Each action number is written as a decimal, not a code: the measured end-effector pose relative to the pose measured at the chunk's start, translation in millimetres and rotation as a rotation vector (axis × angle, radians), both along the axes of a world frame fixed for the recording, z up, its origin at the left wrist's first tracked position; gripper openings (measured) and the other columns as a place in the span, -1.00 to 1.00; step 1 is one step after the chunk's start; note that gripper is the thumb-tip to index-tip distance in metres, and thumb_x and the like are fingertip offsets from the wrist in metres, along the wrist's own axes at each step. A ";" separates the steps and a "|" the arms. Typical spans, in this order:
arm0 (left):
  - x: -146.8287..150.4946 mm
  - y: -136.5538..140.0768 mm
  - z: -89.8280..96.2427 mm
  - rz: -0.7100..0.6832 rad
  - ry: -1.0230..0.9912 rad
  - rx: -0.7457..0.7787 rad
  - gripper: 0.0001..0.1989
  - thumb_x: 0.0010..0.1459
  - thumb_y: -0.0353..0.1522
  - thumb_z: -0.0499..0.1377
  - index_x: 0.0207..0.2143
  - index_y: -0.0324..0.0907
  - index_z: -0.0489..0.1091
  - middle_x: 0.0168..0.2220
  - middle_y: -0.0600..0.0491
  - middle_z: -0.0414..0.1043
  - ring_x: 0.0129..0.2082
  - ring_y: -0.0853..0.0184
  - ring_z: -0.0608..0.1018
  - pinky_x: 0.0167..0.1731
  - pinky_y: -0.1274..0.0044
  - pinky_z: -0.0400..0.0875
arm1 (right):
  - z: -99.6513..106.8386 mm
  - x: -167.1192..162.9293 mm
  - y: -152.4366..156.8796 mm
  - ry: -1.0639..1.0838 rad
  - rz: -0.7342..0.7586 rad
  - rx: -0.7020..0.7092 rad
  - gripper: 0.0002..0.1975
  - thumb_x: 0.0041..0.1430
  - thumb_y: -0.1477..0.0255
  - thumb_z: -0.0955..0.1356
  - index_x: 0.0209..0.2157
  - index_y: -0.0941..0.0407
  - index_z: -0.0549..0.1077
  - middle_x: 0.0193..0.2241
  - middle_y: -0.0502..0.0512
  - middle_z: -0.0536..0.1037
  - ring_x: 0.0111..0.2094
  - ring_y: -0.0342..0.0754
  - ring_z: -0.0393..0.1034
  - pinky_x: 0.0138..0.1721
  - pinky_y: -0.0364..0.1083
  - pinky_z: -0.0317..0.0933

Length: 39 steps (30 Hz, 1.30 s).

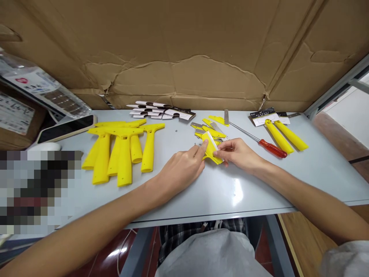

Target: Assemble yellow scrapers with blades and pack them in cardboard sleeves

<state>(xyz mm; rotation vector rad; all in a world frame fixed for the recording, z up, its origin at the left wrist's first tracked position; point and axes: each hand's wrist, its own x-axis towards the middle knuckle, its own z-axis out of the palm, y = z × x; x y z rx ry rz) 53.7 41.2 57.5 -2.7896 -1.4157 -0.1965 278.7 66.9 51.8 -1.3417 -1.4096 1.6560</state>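
Observation:
A yellow scraper head [211,146] with a pale strip along its edge is between my hands, low over the table. My left hand [186,165] wraps its handle side, index finger stretched onto the yellow face; the palm hides the handle. My right hand [235,154] pinches the scraper's right edge between thumb and fingers. Just behind lie loose yellow plates [213,132] and metal blades [226,117], with tiny screws beside them. A screwdriver [272,148] with a red handle lies right of the pile, its shaft pointing toward the blades.
Several yellow scraper handles [124,157] are heaped at left, near a phone [67,129]. Folded cards [161,110] are stacked against the cardboard wall [187,50]. Two scrapers [279,136] with cards over their heads lie at right. The table's front edge [213,219] is close to my body.

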 end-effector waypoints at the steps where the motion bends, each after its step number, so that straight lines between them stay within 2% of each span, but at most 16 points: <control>1: -0.4 -0.2 -1.6 -0.004 -0.009 0.012 -0.42 0.36 -0.46 0.02 0.40 -0.34 0.30 -0.13 -0.22 0.63 -0.29 0.14 0.66 -0.32 0.43 0.48 | 0.2 -0.3 -0.4 -0.005 -0.003 0.002 -0.52 -0.14 0.15 0.67 -0.37 0.21 0.57 -0.45 0.08 0.54 -0.54 -0.25 0.29 -0.45 -0.15 0.18; 8: -0.2 -3.3 -3.6 -0.019 -0.009 0.050 -0.48 0.43 -0.41 -0.01 0.36 -0.36 0.36 -0.18 -0.23 0.62 -0.29 0.13 0.66 -0.36 0.44 0.45 | -3.1 0.1 0.0 -0.009 -0.011 0.032 -0.53 -0.12 0.15 0.66 -0.35 0.22 0.56 -0.45 0.06 0.55 -0.54 -0.25 0.29 -0.46 -0.16 0.17; 14: 1.4 -4.4 -3.9 -0.014 0.032 0.043 -0.46 0.39 -0.48 -0.01 0.36 -0.41 0.37 -0.20 -0.26 0.63 -0.30 0.06 0.67 -0.38 0.39 0.47 | -5.6 -0.3 -1.5 -0.014 0.015 0.068 -0.55 -0.07 0.15 0.65 -0.38 0.21 0.55 -0.46 0.04 0.52 -0.55 -0.26 0.28 -0.45 -0.16 0.15; 17: -2.2 0.1 -3.5 0.015 -0.068 -0.009 -0.42 0.35 -0.46 0.04 0.38 -0.40 0.34 -0.12 -0.29 0.65 -0.26 0.05 0.68 -0.29 0.34 0.52 | -3.4 0.4 -1.8 -0.023 0.014 0.101 -0.54 0.05 0.09 0.59 -0.42 0.21 0.51 -0.50 0.04 0.49 -0.54 -0.25 0.29 -0.42 -0.15 0.19; 19: -5.2 5.0 1.6 0.042 -0.223 -0.070 -0.43 0.31 -0.42 0.10 0.35 -0.35 0.38 -0.06 -0.27 0.67 -0.21 0.08 0.68 -0.20 0.34 0.55 | -0.7 3.0 0.3 0.004 -0.020 0.137 -0.53 0.18 0.05 0.51 -0.43 0.21 0.50 -0.49 0.06 0.48 -0.52 -0.23 0.32 -0.38 -0.13 0.25; 21: -7.2 10.0 10.2 0.090 -0.425 -0.183 -0.48 0.25 -0.38 0.19 0.24 -0.29 0.48 -0.13 -0.17 0.68 -0.26 0.15 0.67 -0.21 0.40 0.55 | 2.4 7.4 4.4 0.040 -0.093 0.170 -0.58 0.24 0.09 0.46 -0.33 0.23 0.56 -0.41 0.10 0.52 -0.47 -0.22 0.36 -0.34 -0.12 0.30; 22: -7.7 12.2 14.8 0.127 -0.529 -0.286 -0.53 0.21 -0.37 0.22 0.17 -0.26 0.52 -0.22 -0.09 0.67 -0.36 0.20 0.65 -0.31 0.45 0.54 | 3.9 10.2 6.9 0.049 -0.135 0.192 -0.61 0.24 0.13 0.46 -0.24 0.23 0.59 -0.36 0.11 0.55 -0.45 -0.22 0.38 -0.32 -0.12 0.31; 24: -7.8 15.7 21.9 0.191 -0.746 -0.560 -0.70 0.16 -0.35 0.25 -0.05 -0.22 0.54 -0.45 0.06 0.55 -0.60 0.33 0.51 -0.56 0.53 0.41 | 6.5 16.2 12.0 0.036 -0.202 0.255 -0.62 0.23 0.19 0.47 -0.11 0.23 0.62 -0.31 0.11 0.57 -0.42 -0.22 0.40 -0.27 -0.13 0.33; 26: -7.0 18.3 23.5 0.201 -0.937 -0.838 -0.86 0.12 -0.33 0.30 -0.29 -0.18 0.44 -0.60 0.17 0.38 -0.74 0.43 0.35 -0.72 0.59 0.23 | 7.8 21.6 16.5 0.006 -0.243 0.319 -0.61 0.23 0.21 0.47 -0.07 0.23 0.62 -0.33 0.09 0.57 -0.41 -0.23 0.39 -0.24 -0.14 0.34; 29: -4.9 20.7 15.6 0.192 -1.168 -1.109 -0.74 0.03 -0.32 0.37 -0.46 -0.15 0.30 -0.66 0.20 0.30 -0.79 0.51 0.25 -0.79 0.64 0.13 | 6.9 26.8 21.2 -0.007 -0.266 0.381 -0.57 0.17 0.19 0.51 -0.08 0.24 0.64 -0.34 0.10 0.59 -0.40 -0.22 0.41 -0.24 -0.12 0.37; 33: -1.7 20.9 1.2 0.223 -1.386 -1.313 -0.76 -0.07 -0.35 0.36 -0.50 -0.20 0.33 -0.62 0.15 0.34 -0.80 0.56 0.20 -0.85 0.67 0.05 | 3.3 27.8 24.1 0.035 -0.282 0.390 -0.47 0.01 0.14 0.60 -0.10 0.23 0.63 -0.25 0.18 0.64 -0.33 -0.15 0.50 -0.23 -0.09 0.46; 36: -1.0 20.1 -4.8 0.192 -1.417 -1.399 -0.78 -0.09 -0.37 0.36 -0.53 -0.23 0.34 -0.63 0.16 0.32 -0.82 0.57 0.18 -0.87 0.68 0.04 | 0.5 27.4 25.2 0.033 -0.256 0.381 -0.46 -0.04 0.11 0.63 -0.14 0.21 0.64 -0.25 0.19 0.65 -0.33 -0.13 0.52 -0.23 -0.07 0.49; 39: -1.9 20.4 -7.8 0.168 -1.415 -1.418 -0.78 -0.07 -0.37 0.35 -0.56 -0.24 0.34 -0.64 0.16 0.29 -0.83 0.57 0.18 -0.87 0.69 0.04 | -2.4 27.7 26.3 0.020 -0.224 0.441 -0.50 -0.08 0.12 0.65 -0.24 0.21 0.64 -0.28 0.15 0.63 -0.37 -0.18 0.48 -0.27 -0.11 0.45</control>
